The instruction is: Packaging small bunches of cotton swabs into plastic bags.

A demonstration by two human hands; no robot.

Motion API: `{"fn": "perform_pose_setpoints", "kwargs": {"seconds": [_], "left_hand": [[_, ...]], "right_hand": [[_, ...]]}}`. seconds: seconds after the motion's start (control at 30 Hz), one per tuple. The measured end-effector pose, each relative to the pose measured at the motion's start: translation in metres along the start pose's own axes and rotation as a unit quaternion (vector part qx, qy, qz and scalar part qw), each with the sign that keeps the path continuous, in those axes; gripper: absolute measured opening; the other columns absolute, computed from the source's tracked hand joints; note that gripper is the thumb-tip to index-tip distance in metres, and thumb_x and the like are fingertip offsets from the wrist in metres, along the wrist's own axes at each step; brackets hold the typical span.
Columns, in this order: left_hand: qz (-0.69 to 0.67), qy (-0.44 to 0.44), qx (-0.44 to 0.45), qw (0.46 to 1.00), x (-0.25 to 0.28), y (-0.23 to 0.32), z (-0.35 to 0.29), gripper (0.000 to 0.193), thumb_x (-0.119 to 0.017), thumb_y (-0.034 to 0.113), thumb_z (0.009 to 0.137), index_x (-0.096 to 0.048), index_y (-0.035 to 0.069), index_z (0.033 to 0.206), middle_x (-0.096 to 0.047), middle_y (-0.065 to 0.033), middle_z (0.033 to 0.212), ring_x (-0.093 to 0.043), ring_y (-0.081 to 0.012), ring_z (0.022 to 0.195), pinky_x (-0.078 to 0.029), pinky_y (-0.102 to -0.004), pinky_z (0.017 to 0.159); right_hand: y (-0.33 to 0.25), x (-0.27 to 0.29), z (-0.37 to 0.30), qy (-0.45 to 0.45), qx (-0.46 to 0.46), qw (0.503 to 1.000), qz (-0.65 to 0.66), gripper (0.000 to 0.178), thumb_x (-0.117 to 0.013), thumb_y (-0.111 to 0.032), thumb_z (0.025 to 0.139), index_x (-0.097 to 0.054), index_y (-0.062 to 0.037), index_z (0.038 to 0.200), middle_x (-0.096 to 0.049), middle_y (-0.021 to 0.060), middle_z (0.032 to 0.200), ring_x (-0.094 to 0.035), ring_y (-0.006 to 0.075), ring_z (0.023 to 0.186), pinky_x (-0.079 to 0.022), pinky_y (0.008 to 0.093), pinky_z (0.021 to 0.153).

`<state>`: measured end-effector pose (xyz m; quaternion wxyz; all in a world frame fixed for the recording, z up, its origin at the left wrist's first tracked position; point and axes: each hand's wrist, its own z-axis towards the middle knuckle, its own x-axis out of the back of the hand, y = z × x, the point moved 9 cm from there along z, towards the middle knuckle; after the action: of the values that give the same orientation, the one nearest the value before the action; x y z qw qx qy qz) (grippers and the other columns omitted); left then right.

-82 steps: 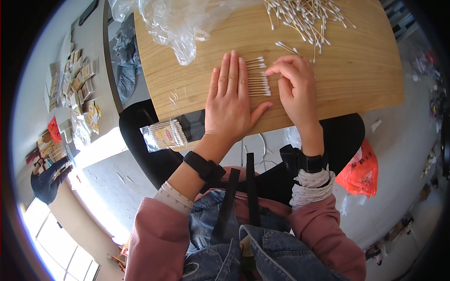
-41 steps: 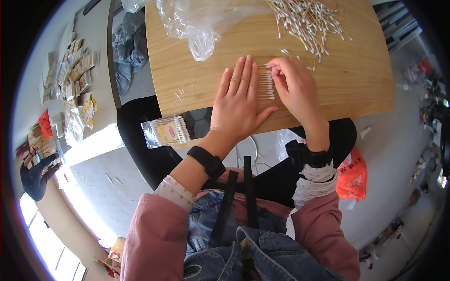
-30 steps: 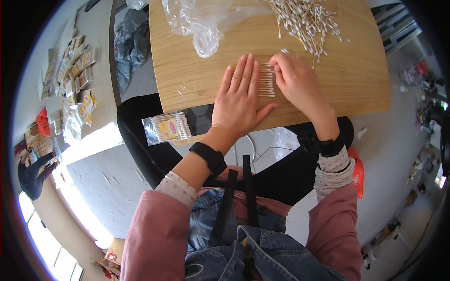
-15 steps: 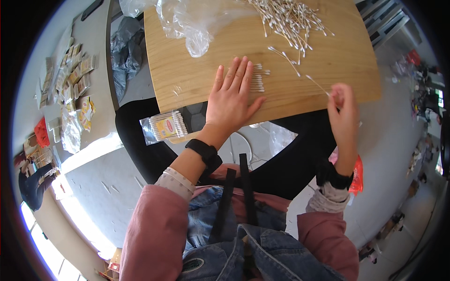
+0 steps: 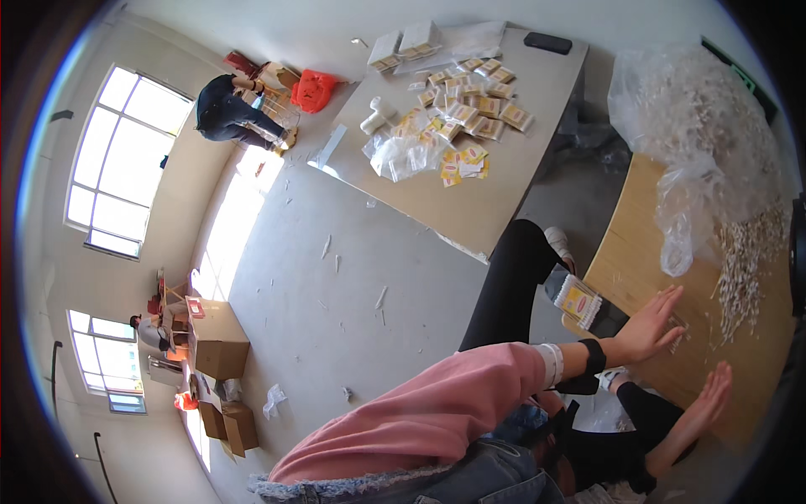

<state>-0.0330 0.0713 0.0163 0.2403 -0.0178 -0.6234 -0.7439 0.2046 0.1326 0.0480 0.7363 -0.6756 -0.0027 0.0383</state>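
Observation:
My left hand is over the wooden table, its fingers stretched out and spread, above a few cotton swabs that it partly hides. Nearer the table's edge, my right hand has straight fingers, and nothing shows in it. A loose heap of cotton swabs spills out beyond both hands. Left of my left hand, at the table's edge, lies a clear packet of cotton swabs with a yellow and red label.
A large clear plastic bag full of swabs sits on the wooden table's far part. To the left, a grey table holds many small packets, yellow cards and a dark phone. Two people and cardboard boxes are farther off.
The view has swung far to the left, bringing the grey table and windows into sight. My right hand has come closer to my left, its fingers now straightened; the swab it pinched no longer shows.

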Motion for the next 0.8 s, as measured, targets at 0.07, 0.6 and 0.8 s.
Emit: {"fn": "perform_pose_setpoints", "kwargs": {"seconds": [0.07,0.6,0.8], "left_hand": [[-0.060,0.036,0.041,0.997,0.003,-0.004,0.003,0.067,-0.050,0.032,0.100,-0.021,-0.003,0.149,-0.030,-0.0265,0.150,-0.026,-0.0384,0.143,-0.022,-0.0430,0.118],[-0.199,0.119,0.061,0.971,-0.016,-0.003,0.006,0.058,-0.046,0.028,0.102,-0.027,-0.002,0.147,-0.033,-0.0226,0.151,-0.030,-0.0344,0.141,-0.025,-0.0382,0.116],[-0.264,0.119,0.112,0.951,0.009,-0.018,-0.001,0.052,-0.044,0.024,0.104,-0.030,-0.002,0.147,-0.038,-0.0198,0.149,-0.033,-0.0271,0.141,-0.025,-0.0353,0.115]], "right_hand": [[0.064,-0.030,0.027,-0.018,-0.035,0.999,0.038,0.050,-0.041,-0.035,0.104,-0.045,0.0054,0.134,-0.050,0.0202,0.138,-0.045,0.0272,0.132,-0.030,0.0393,0.114],[0.062,-0.086,0.015,0.007,0.023,1.000,-0.011,0.046,-0.038,-0.035,0.106,-0.050,0.0021,0.130,-0.050,0.0137,0.135,-0.044,0.0233,0.128,-0.032,0.0387,0.111],[0.064,-0.126,-0.002,-0.059,0.009,0.997,0.047,0.038,-0.040,-0.029,0.106,-0.054,-0.0002,0.126,-0.057,0.0121,0.126,-0.052,0.0207,0.121,-0.038,0.0340,0.107]]}}
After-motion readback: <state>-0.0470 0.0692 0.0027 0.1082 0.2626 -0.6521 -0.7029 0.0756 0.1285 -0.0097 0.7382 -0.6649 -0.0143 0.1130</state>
